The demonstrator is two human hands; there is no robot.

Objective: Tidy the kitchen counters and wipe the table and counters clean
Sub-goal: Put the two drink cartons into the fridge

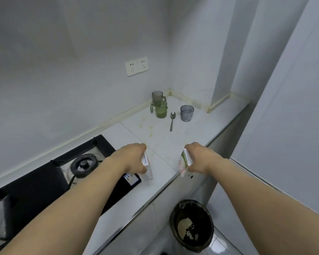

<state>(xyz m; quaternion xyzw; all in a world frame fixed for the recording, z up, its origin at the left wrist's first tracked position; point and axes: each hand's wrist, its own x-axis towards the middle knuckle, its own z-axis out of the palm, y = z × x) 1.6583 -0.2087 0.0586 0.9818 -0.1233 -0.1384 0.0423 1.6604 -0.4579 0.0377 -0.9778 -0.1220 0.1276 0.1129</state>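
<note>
At the front edge of the white desk, the left hand grips a white carton and the right hand a green-and-white carton, fingers clamped on each; label print unreadable. Beyond stand a green mug, spoon and grey tumbler. Bin below.

Print runs down both cartons beside the fingers, but it is too blurred to read.
</note>
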